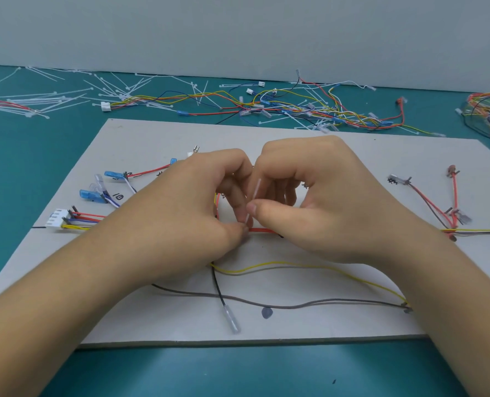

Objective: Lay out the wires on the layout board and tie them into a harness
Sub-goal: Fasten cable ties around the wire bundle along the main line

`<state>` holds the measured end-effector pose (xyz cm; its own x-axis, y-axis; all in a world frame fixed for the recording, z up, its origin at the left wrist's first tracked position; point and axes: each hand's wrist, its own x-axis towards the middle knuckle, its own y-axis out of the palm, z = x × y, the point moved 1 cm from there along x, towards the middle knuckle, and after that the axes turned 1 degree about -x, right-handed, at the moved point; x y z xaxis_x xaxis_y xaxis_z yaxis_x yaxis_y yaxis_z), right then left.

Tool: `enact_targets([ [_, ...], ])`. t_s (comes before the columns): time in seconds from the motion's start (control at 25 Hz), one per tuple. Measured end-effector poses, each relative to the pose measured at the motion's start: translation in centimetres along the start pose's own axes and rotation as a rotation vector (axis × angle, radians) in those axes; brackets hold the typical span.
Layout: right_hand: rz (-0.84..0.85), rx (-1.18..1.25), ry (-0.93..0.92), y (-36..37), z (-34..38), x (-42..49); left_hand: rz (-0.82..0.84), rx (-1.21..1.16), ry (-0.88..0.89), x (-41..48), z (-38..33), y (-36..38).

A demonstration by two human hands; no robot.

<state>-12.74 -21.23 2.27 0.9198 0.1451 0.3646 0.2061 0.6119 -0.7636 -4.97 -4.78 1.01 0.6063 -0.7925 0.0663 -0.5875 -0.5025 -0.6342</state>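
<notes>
Our left hand and right hand meet fingertip to fingertip over the layout board, probably because the red wire between them needs binding there. The left pinches the wire steady. The right pinches the cable tie, tail upright for pulling. The yellow wire sags loose beneath our wrists.

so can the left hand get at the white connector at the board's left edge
Probably yes: the white connector lies uncovered beside that forearm, but the left hand is pinching the cable tie and must let go first.
</notes>
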Motion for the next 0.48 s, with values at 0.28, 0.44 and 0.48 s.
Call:
enact_targets([
  [0.28, -0.062, -0.076, -0.051, -0.24, 0.20, -0.05, 0.007, 0.030, -0.040, -0.01, -0.28, -0.17],
  [0.44, -0.017, -0.042, -0.002, -0.36, -0.01, -0.03, -0.010, 0.093, -0.003, -0.14, -0.35, -0.05],
  [0.48, 0.000, -0.026, 0.027, -0.53, -0.11, -0.03, -0.014, 0.112, 0.003, -0.21, -0.38, 0.01],
])
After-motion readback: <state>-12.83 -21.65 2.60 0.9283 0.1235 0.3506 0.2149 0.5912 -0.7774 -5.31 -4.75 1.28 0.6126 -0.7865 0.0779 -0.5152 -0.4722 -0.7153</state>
